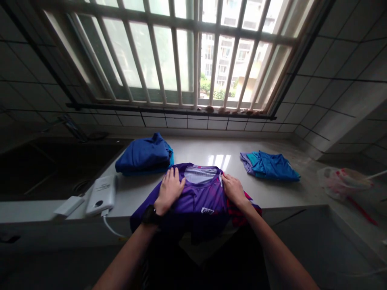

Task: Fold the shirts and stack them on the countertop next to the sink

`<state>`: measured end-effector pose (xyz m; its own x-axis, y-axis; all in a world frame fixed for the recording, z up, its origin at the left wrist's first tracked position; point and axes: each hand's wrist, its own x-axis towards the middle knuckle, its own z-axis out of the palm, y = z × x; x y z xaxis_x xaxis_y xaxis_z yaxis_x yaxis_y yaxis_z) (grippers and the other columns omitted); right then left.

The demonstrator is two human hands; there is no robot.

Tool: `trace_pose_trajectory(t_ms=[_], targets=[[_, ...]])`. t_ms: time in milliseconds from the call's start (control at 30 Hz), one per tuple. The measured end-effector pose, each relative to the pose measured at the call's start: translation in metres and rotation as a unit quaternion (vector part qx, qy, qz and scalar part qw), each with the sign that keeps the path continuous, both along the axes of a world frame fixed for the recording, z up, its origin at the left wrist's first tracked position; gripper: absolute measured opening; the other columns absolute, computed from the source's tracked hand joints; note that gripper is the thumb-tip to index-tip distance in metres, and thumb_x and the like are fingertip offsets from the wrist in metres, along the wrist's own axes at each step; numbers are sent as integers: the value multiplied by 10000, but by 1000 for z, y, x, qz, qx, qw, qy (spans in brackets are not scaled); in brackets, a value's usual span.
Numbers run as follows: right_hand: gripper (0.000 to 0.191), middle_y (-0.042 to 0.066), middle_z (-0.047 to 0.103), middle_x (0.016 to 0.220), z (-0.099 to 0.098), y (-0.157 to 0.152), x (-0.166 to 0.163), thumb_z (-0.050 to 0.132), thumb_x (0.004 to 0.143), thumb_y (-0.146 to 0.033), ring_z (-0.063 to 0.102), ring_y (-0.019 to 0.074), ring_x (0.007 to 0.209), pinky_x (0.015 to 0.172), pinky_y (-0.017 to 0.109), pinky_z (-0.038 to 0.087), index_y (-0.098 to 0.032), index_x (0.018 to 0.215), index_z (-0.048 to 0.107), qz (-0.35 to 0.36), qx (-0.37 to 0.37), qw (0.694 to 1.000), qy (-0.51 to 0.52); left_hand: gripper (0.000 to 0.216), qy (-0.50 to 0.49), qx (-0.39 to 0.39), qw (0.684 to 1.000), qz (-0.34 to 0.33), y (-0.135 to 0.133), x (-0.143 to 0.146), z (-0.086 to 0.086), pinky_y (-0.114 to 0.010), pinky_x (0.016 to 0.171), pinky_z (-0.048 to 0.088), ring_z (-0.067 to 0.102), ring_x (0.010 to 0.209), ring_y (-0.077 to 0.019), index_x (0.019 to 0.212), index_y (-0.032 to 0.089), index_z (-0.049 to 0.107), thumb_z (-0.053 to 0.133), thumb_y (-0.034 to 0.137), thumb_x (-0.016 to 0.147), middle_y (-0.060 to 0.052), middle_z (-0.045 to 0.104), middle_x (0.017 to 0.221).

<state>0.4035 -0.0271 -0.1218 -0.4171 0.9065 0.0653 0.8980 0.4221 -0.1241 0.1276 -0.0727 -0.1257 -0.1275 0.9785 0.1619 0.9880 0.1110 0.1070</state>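
A purple sports shirt [201, 199] lies spread on the white counter [211, 155], collar toward the window and its lower part hanging over the front edge. My left hand [169, 190] rests flat on the shirt's left shoulder, fingers stretched out. A dark watch sits on that wrist. My right hand [233, 189] lies on the right shoulder beside the collar, fingers bent and pinching the fabric. A red patterned part of the shirt [238, 211] shows under my right wrist.
A folded stack of blue clothes [144, 156] sits at the counter's back left. A crumpled blue and teal garment [269, 166] lies at the right. A white power bank [101, 195] with a cable and a small white block [69, 205] lie left. A plastic bag [344, 183] is far right. A sink [45, 165] lies left.
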Motion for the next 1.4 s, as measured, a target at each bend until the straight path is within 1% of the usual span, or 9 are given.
trace_pose_trajectory(t_ms=[133, 400, 533, 633, 733, 833, 967, 1300, 1400], targets=[[509, 135, 522, 1535, 6, 29, 7, 345, 996, -116, 465, 280, 1415, 1130, 443, 375, -163, 1463, 543, -33, 13, 999, -22, 642, 29, -23, 999, -18, -12, -7, -9, -475, 1176, 376, 426, 1453, -386, 1466, -61, 463, 378, 371, 999, -317, 447, 1532], [492, 169, 530, 1513, 38, 73, -13, 449, 987, -168, 397, 276, 1438, 1159, 432, 303, -173, 1472, 524, -79, 8, 997, -14, 659, 6, -13, 1000, -26, 12, -7, -5, -460, 1211, 340, 374, 1493, -353, 1487, -8, 462, 378, 413, 987, -249, 429, 1574], [539, 195, 407, 1604, 24, 46, -23, 376, 1002, -201, 374, 267, 1477, 1189, 396, 292, -101, 1525, 455, -51, 20, 998, 10, 534, 4, 44, 999, -29, 9, 0, 3, -436, 1169, 393, 480, 1414, -334, 1400, 31, 552, 388, 321, 983, -243, 537, 1487], [559, 151, 367, 1637, 4, 26, -21, 371, 1030, -338, 339, 270, 1505, 1216, 454, 265, -151, 1555, 422, -70, -9, 997, 28, 440, 28, 75, 995, 51, -3, -3, 15, -445, 1028, 499, 607, 1237, -331, 1291, 48, 604, 351, 193, 961, -251, 631, 1330], [555, 113, 333, 1658, -9, 19, -15, 344, 1037, -356, 301, 249, 1527, 1236, 491, 217, -186, 1561, 411, -84, -10, 995, 47, 355, 42, 16, 989, 143, -25, -27, 24, -428, 873, 551, 667, 1085, -351, 1160, 66, 653, 443, 249, 939, -240, 686, 1153], [564, 129, 333, 1654, -12, 21, -12, 344, 1029, -346, 296, 248, 1530, 1241, 501, 199, -157, 1557, 415, -82, -5, 995, 63, 218, 2, -55, 991, 126, -48, -62, 26, -369, 850, 545, 702, 993, -307, 994, 154, 703, 582, 294, 879, -170, 735, 1039], [571, 130, 330, 1655, -14, 23, -13, 340, 1027, -348, 290, 246, 1532, 1243, 507, 187, -144, 1554, 416, -81, -7, 994, 76, 160, -72, -55, 988, 124, -54, -86, 33, -311, 766, 526, 726, 925, -265, 855, 209, 710, 556, 235, 889, -109, 769, 941], [581, 119, 320, 1660, -12, 42, -2, 337, 1027, -316, 253, 240, 1547, 1246, 483, 201, -126, 1574, 377, -102, -33, 992, 68, 410, 33, 162, 967, 196, -15, -69, 79, -356, 859, 520, 673, 1035, -289, 1163, 133, 703, 356, 109, 946, -167, 704, 1111], [569, 126, 348, 1648, -16, 44, 1, 356, 1021, -302, 270, 245, 1541, 1245, 459, 204, -122, 1558, 406, -99, -11, 992, 74, 387, 73, 137, 980, 121, -20, -36, 76, -360, 919, 509, 651, 1074, -284, 1222, 127, 661, 379, 140, 959, -162, 680, 1137]])
